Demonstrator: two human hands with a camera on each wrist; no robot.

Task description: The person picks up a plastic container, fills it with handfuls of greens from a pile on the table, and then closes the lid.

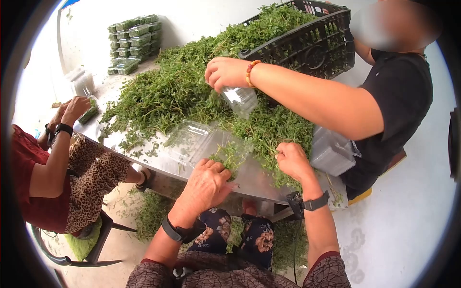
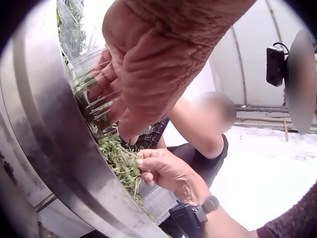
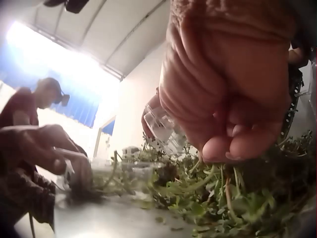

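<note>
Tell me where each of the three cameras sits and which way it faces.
Head: worn high, looking down at the metal table, the herb sprigs and an open clear clamshell box; both forearms show.
Left wrist: low at the table edge, looking past the left hand, which holds sprigs, toward the right hand.
Right wrist: at table level, under the right hand's curled fingers, facing across the sprigs.
Shared: the sprigs show in all three views.

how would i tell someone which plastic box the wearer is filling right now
Start at the big pile of green herb sprigs on the metal table. At its near edge lies an open clear plastic clamshell box, beside the left hand. Unlike the closed stacked boxes, it lies open.
</note>
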